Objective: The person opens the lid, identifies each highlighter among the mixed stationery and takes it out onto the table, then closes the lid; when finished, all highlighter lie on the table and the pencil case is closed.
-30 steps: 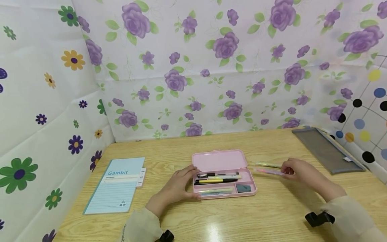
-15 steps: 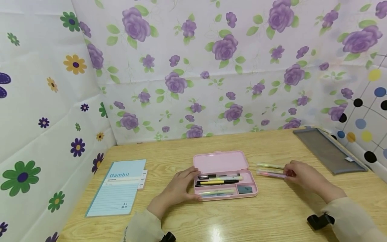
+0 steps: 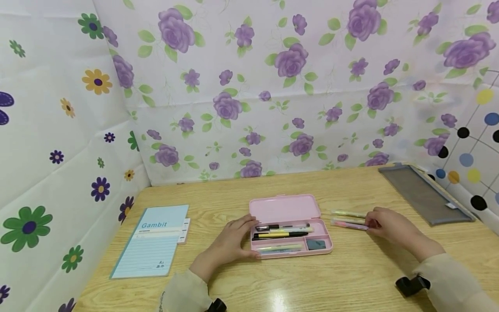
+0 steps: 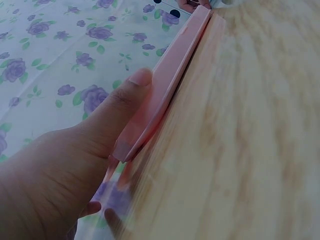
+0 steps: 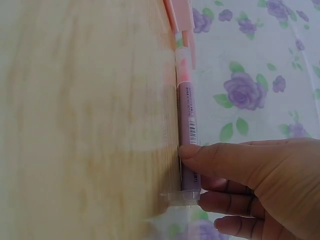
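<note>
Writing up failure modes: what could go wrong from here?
The right hand pinches the purple highlighter near one end, so its far end could swing or dip.
A yellowish pen is right beside it and might get nudged.
The pink pencil case already holds several pens; one more could stack up and keep its lid from closing.

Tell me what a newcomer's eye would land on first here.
Probably the open pink pencil case near the middle of the wooden table, with the left grip touching its left end. Next, the purple-rose cloth filling the background behind it. Then the purple highlighter with a pink end, held in the right grip to the right of the case.
</note>
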Motion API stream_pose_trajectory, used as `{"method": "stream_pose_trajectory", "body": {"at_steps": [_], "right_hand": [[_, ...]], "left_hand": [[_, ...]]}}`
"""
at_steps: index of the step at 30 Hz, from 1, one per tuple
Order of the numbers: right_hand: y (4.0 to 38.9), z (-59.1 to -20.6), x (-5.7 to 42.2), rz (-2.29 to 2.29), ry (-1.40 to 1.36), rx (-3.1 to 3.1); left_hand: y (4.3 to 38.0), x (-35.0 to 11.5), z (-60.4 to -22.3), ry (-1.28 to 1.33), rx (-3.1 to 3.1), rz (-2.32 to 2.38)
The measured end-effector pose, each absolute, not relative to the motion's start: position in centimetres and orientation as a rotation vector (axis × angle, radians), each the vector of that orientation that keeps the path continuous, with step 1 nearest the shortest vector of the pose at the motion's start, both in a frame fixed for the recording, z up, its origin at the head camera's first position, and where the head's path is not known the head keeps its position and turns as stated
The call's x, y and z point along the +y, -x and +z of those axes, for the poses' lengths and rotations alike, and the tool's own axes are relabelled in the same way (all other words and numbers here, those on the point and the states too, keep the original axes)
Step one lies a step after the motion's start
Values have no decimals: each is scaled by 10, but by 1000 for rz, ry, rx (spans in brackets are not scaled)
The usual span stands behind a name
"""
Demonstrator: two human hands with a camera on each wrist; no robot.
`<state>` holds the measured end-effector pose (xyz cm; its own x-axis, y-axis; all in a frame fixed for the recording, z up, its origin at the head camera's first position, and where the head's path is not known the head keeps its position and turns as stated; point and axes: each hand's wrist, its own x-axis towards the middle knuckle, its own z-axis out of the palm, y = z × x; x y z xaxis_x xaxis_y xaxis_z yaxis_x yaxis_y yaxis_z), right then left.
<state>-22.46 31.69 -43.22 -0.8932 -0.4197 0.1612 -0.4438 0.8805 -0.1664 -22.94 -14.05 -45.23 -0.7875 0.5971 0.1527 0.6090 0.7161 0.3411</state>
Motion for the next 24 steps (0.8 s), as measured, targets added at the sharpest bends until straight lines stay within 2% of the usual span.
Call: {"method": "stream_pose_trajectory", "body": {"at_steps": [24], "right_hand": [[220,-425,315,293,-684,-2937]], "left_hand": [[230,-141,-453,1012,-2884,-602]]}}
